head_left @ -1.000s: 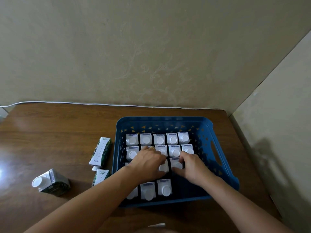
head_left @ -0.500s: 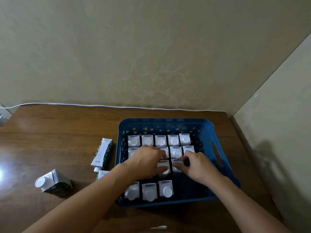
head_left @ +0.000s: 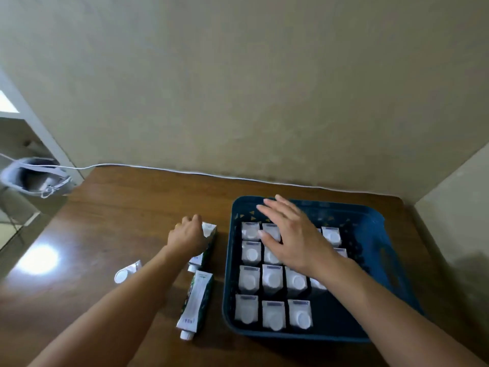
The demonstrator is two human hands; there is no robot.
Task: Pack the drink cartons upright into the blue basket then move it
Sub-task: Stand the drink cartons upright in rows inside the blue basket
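The blue basket stands on the right of the wooden table and holds several upright white-capped drink cartons in rows. My right hand hovers flat over the far rows, fingers straight and spread. Left of the basket, my left hand closes over a lying carton. A second carton lies nearer me beside the basket. A third carton lies further left, partly hidden by my left forearm.
A white cable runs along the table's far edge against the beige wall. At far left, off the table, hangs a grey bag. A side wall stands close to the basket's right.
My left hand has left the basket and moved left onto the lying carton. My right hand has lifted off the cartons and opened flat. The view has swung left.
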